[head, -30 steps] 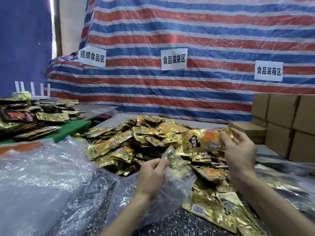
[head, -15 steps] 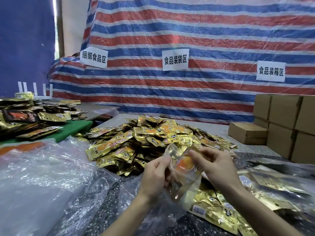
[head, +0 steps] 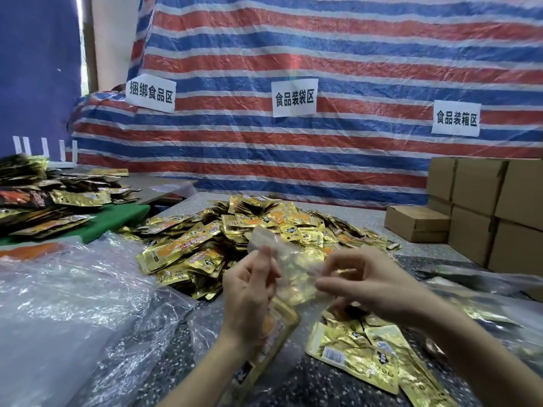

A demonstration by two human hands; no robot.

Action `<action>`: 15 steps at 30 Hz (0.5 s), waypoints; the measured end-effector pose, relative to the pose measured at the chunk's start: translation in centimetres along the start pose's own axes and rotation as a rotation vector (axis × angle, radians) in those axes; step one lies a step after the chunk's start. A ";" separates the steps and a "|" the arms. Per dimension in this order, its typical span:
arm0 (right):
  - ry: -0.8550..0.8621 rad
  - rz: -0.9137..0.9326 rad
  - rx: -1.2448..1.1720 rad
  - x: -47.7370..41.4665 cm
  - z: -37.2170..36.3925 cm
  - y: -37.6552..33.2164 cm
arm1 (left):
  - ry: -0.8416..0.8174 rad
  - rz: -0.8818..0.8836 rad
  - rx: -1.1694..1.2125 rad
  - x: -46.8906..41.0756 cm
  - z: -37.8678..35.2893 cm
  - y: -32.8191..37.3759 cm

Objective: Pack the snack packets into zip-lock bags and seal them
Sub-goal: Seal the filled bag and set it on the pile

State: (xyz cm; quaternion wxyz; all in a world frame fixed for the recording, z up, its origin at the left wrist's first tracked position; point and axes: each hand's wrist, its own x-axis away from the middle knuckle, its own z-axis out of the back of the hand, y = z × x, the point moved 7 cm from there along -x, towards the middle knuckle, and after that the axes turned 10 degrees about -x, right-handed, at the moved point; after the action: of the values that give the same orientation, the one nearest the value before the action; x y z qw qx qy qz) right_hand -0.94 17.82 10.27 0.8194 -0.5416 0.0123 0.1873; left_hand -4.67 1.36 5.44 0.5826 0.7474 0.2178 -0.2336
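- Striped tarp (head: 323,54), red, blue and white, covers the whole back wall. Three white paper signs hang on it; the middle sign (head: 294,97) is straight ahead.
- Speckled table (head: 311,383) runs from the near edge back to the tarp.
- Clear plastic heap (head: 73,304), crumpled, covers the near-left part of the table.
- Cardboard boxes (head: 493,207) are stacked at far right, with one flat box (head: 417,223) just beside them on the table.
- Pile of gold snack packets (head: 223,239) lies mid-table, beyond both hands.
- Green mat (head: 117,218) at left carries a second heap of dark and gold packets (head: 44,198), apart from the main pile.
- Loose gold packets (head: 358,351) lie flat at near right, under the right forearm.
- Zip-lock bag (head: 293,277), clear, is held off the table between the two hands, in front of the main pile. Its outline is motion-blurred.
- One snack packet (head: 276,324), gold with an orange patch, sits inside the bag's lower end, below the left hand.
- Left hand (head: 249,292): fingers curled, thumb and fingertips pinching the bag's upper left edge.
- Right hand (head: 367,283): fingers curled inward, tips closed on the bag's right side. The tips are blurred, so I cannot tell the exact contact point.
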 end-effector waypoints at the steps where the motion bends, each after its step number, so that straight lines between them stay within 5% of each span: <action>1: 0.023 0.064 -0.019 0.0 0.1 -0.7 | 0.084 -0.022 -0.014 -0.2 0.6 0.2; 5: 0.105 0.198 -0.207 0.0 0.7 -2.5 | 0.277 -0.068 -0.202 -1.6 3.4 0.6; 8: 0.080 0.200 -0.319 -0.1 0.7 -3.1 | 0.112 0.060 -0.244 -1.9 2.6 -0.8; 15: 0.202 0.276 -0.280 -0.3 0.8 -2.4 | -0.046 0.000 -0.163 -1.2 0.6 -0.1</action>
State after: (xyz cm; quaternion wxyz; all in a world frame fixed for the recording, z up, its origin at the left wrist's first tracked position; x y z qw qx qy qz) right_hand -0.56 17.67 12.78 0.6973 -0.6593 0.1422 0.2425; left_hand -5.74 0.71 5.94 0.6464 0.6918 0.2228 -0.2322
